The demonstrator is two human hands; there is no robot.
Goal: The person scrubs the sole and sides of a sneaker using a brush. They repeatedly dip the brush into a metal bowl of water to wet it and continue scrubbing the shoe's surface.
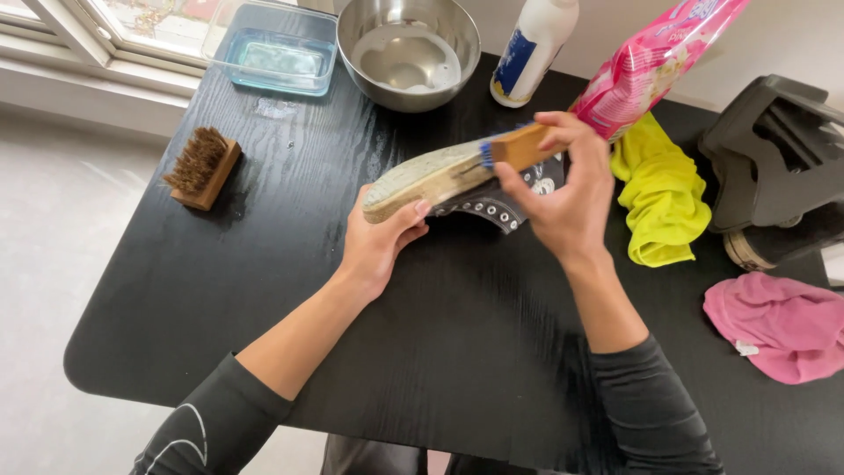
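On the black wood-grain table [264, 264], a wooden block brush [200, 167] with tan bristles is seen at the left, then a clear glass dish [280, 48] and a steel bowl [409, 51]. A dark shoe [457, 180], its pale sole grimy and turned upward, is gripped at the toe by the curled fingers of the left hand [380, 242] above the table's middle. A small wooden brush [519, 145] with blue bristles is pinched against the sole by the right hand [567, 193]. A yellow cloth [664, 198] and a pink cloth [782, 325] are bunched at the right.
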